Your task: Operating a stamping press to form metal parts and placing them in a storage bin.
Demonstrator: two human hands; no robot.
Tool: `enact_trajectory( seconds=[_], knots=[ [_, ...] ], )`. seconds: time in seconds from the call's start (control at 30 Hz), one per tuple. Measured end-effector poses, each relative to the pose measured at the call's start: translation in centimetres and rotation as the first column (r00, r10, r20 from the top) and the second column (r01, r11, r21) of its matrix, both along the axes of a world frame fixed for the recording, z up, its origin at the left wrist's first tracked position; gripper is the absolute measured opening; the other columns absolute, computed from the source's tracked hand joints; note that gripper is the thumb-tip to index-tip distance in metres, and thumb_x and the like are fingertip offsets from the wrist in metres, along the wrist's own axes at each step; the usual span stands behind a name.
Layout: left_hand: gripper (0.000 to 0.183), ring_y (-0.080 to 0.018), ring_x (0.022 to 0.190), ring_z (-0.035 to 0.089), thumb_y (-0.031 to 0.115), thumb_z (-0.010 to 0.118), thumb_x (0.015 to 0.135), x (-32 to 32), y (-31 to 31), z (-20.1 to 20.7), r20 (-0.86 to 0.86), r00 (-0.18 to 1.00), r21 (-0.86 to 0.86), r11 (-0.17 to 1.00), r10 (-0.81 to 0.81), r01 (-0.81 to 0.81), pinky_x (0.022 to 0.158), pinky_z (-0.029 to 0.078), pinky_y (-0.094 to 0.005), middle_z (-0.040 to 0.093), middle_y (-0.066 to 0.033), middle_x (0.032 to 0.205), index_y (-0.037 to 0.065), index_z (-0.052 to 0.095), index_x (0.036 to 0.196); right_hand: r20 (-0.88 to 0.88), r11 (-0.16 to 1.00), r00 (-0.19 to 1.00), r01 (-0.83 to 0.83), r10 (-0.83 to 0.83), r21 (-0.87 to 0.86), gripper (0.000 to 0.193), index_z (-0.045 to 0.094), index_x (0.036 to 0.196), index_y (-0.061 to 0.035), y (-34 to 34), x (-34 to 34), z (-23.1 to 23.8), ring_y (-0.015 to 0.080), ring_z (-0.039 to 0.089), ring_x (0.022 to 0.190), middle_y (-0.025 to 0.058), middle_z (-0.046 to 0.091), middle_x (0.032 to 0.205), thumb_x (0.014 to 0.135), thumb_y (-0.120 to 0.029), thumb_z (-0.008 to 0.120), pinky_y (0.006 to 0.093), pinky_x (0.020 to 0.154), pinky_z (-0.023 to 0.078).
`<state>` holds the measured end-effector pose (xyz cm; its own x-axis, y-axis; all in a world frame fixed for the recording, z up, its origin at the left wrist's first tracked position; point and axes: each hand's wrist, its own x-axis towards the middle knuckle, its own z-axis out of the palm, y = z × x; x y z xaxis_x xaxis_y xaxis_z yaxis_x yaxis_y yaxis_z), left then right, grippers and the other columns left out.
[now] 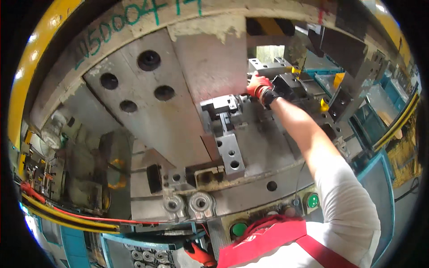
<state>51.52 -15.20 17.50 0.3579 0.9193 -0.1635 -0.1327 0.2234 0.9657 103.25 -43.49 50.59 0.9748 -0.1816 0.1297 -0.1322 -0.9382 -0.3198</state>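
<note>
My right hand [259, 85], in a red glove with a dark cuff, reaches far into the press, beside the steel die blocks [268, 66]. Its fingers look curled; whatever they hold is hidden. Low in the view, my left hand [200, 255], also red-gloved, is beside a bin [107, 243] of ring-ended metal parts [149, 256]. Its partly visible fingers seem stretched out, with nothing seen in them. Two similar ring-ended parts [173, 204] [202, 203] rest side by side on the press's front ledge. Between ledge and right hand stands a drilled steel block [232, 153].
A massive drilled upper block [147, 85] overhangs the die's left side. Green buttons [239, 229] [312, 200] line the front panel below the ledge. Yellow posts [324, 104] stand near my right forearm. Blue racks [380, 102] are at the right; a yellow rail [67, 219] curves along the left.
</note>
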Motion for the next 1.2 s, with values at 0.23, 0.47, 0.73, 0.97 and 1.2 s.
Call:
enact_trajectory(
  seconds=[0.23, 0.47, 0.73, 0.97, 1.2],
  knots=[
    [0.043, -0.0270, 0.101, 0.054, 0.018, 0.067, 0.079, -4.2, 0.1, -7.3, -0.393, 0.914, 0.373, 0.892, -0.099, 0.256, 0.084, 0.046, -0.0344, 0.047, -0.0159, 0.120, 0.001, 0.051, 0.115, -0.121, 0.979, 0.992, 0.003, -0.028, -0.203, 0.083, 0.045, 0.125, -0.0072, 2.2, 10.5, -7.8, 0.0246, 0.057, 0.105, 0.0128, 0.055, 0.120, 0.059, -0.051, 0.071, 0.0355, 0.090, 0.045],
    [0.040, -0.0230, 0.100, 0.054, 0.020, 0.063, 0.081, -2.7, -1.4, -10.0, -0.728, 0.662, 0.254, 0.967, 0.177, 0.022, 0.084, 0.045, -0.0346, 0.054, -0.0165, 0.110, -0.001, 0.049, 0.112, -0.153, 0.984, 0.988, 0.011, -0.039, -0.177, 0.078, 0.050, 0.122, -0.0092, 2.0, 12.4, -8.9, 0.0231, 0.057, 0.106, 0.0110, 0.054, 0.121, 0.062, -0.055, 0.068, 0.0342, 0.091, 0.044],
    [0.039, -0.0206, 0.096, 0.056, 0.010, 0.060, 0.083, 0.4, -3.1, 0.2, -0.199, 0.975, -0.134, 0.988, -0.104, 0.078, 0.085, 0.045, -0.0314, 0.057, -0.0100, 0.109, 0.001, 0.047, 0.119, -0.114, 0.999, 0.993, 0.004, -0.008, -0.039, 0.091, 0.035, 0.130, -0.0020, 2.4, 5.9, -4.5, 0.0305, 0.041, 0.118, 0.0203, 0.039, 0.131, 0.066, -0.061, 0.062, 0.0390, 0.098, 0.034],
    [0.040, -0.0165, 0.103, 0.054, 0.021, 0.057, 0.087, 0.5, -3.7, 2.0, -0.229, 0.808, -0.415, 0.805, -0.543, 0.424, 0.079, 0.043, -0.0291, 0.055, -0.0040, 0.116, 0.011, 0.045, 0.124, 0.267, 0.807, 0.807, -0.574, 0.527, 0.141, 0.088, 0.023, 0.136, 0.0018, 0.3, -14.9, -7.2, 0.0395, 0.026, 0.128, 0.0266, 0.032, 0.135, 0.075, -0.051, 0.059, 0.0440, 0.104, 0.024],
    [0.057, -0.0226, 0.114, 0.047, 0.020, 0.064, 0.082, -0.7, -3.3, -12.7, -0.319, 0.467, -0.061, 0.510, -0.825, 0.858, 0.093, 0.038, -0.0335, 0.049, -0.0119, 0.123, 0.003, 0.036, 0.129, 0.225, 0.823, 0.967, -0.223, 0.120, 0.523, 0.052, 0.049, 0.121, -0.0008, -13.0, -35.3, -13.0, 0.0328, 0.043, 0.117, 0.0200, 0.049, 0.122, 0.077, -0.023, 0.065, 0.0391, 0.099, 0.033]
  ],
)
